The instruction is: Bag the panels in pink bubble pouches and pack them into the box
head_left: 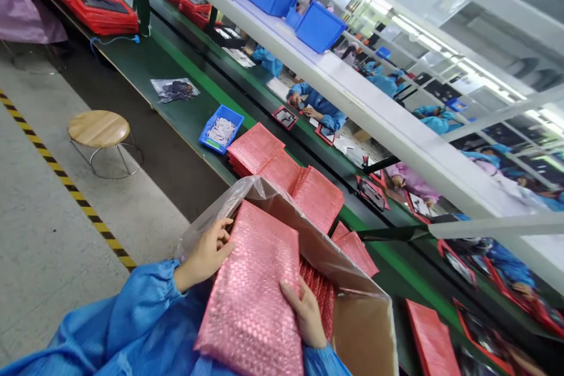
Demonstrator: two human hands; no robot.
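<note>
A pink-red bubble-wrap bag point(259, 288) is tilted in front of me, over the near side of an open cardboard box point(365, 329). My right hand point(306, 308) grips the bag's right edge, thumb on top and the other fingers partly hidden. At the bag's left edge, my left hand point(211, 252) has its fingers curled against the side. More red bubble-wrap bags point(319, 294) stand packed on edge inside the box. Clear plastic lining point(211, 211) hangs over the box's rim.
Behind the box, piles of red bubble-wrap bags point(317, 197) lie on a green bench point(171, 123). A blue tray point(238, 120) holds white pieces. A wooden-topped stool point(99, 128) stands left. Overhead runs a white shelf point(352, 91) with blue bins point(319, 26). Co-workers sit across the line.
</note>
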